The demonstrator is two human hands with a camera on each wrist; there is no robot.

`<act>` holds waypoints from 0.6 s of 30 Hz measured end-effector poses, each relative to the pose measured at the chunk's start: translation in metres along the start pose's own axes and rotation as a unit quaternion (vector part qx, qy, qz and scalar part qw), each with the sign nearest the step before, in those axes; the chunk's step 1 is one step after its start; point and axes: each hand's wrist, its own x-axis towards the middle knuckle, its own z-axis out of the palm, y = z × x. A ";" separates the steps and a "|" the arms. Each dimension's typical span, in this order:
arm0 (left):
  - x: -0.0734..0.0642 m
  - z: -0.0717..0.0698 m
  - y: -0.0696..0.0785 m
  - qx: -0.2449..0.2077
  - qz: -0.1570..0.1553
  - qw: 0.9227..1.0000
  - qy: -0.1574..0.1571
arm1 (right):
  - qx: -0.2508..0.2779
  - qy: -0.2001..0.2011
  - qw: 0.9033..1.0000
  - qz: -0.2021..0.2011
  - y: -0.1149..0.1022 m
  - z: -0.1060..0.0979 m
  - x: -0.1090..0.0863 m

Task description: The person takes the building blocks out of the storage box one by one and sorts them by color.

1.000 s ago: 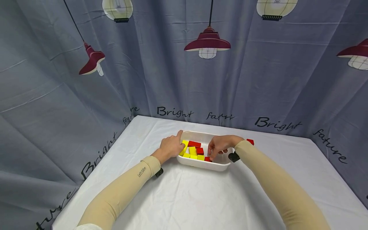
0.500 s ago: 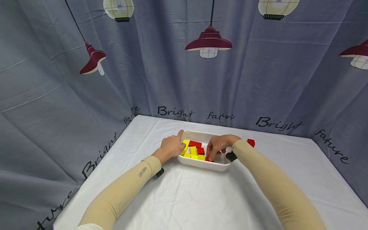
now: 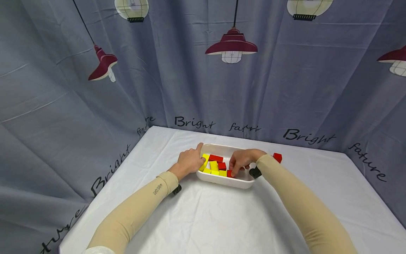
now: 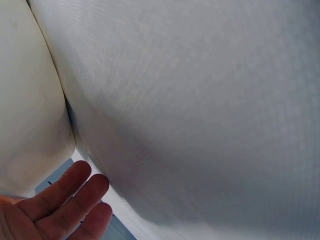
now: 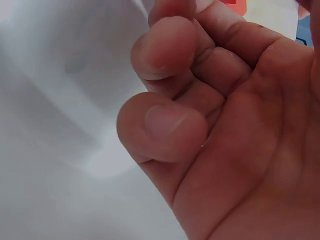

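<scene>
A white plastic tub (image 3: pixel 222 180) holds several yellow blocks (image 3: pixel 213 165) and red blocks (image 3: pixel 216 158). My left hand (image 3: pixel 189 161) grips the tub's left end, thumb over the rim and index finger along the far left corner. Its other fingers (image 4: pixel 75 202) show beside the tub's outer wall in the left wrist view. Inside the tub, my right hand (image 3: pixel 241 161) pinches a red block (image 3: pixel 229 173) by the near wall, at the right end of a row of yellow blocks. In the right wrist view the curled fingers (image 5: pixel 167 47) hide that block.
Another red block (image 3: pixel 277 157) lies on the white-covered table (image 3: pixel 203 218), right of the tub and behind the right forearm. A grey curtain (image 3: pixel 177 77) with printed lamps hangs along the table's far side.
The right hand's red block has turned from lying along the near wall to standing taller beside the yellow row. The left hand keeps its place on the tub.
</scene>
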 end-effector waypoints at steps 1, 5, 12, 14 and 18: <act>0.000 0.000 0.000 0.000 0.000 1.000 -0.001 | -0.001 0.003 1.000 -0.003 0.000 0.000 0.000; 0.000 0.000 0.000 0.002 0.001 1.000 -0.002 | 0.005 0.013 1.000 -0.007 0.000 -0.001 -0.002; 0.001 0.000 -0.001 0.002 0.001 1.000 0.002 | 0.006 0.040 0.999 -0.004 0.000 -0.004 -0.005; 0.001 0.000 -0.001 0.002 0.000 1.000 0.002 | 0.006 0.052 0.999 -0.003 0.001 -0.004 -0.005; 0.001 0.000 0.000 0.002 0.001 1.000 0.001 | 0.007 0.074 0.997 -0.001 0.003 -0.004 -0.003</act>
